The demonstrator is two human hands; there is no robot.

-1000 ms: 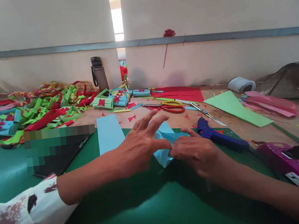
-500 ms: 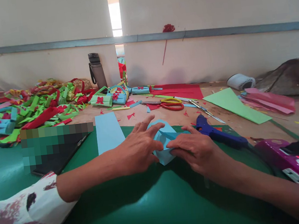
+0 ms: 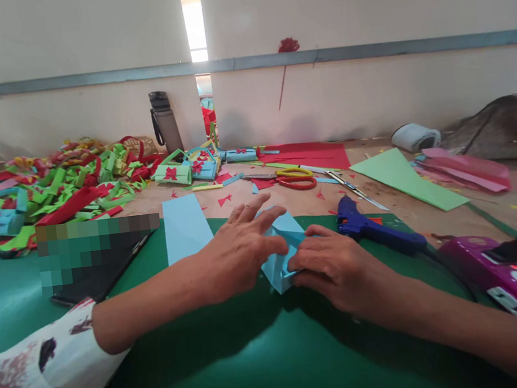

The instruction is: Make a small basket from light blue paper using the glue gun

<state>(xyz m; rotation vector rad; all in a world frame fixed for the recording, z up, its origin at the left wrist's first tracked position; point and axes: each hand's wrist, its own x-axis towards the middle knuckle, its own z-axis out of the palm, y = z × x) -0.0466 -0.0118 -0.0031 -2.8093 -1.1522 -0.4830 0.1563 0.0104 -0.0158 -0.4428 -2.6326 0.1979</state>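
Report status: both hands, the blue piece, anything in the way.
Right hand gripping folded blue paper. Left hand at its other side, fingers spread. Glue gun just beyond right hand, not blocking the folds.

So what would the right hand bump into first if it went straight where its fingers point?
The right hand would push into the folded blue paper at its fingertips. Next would probably come the left hand, though it's hard to tell how high each sits.
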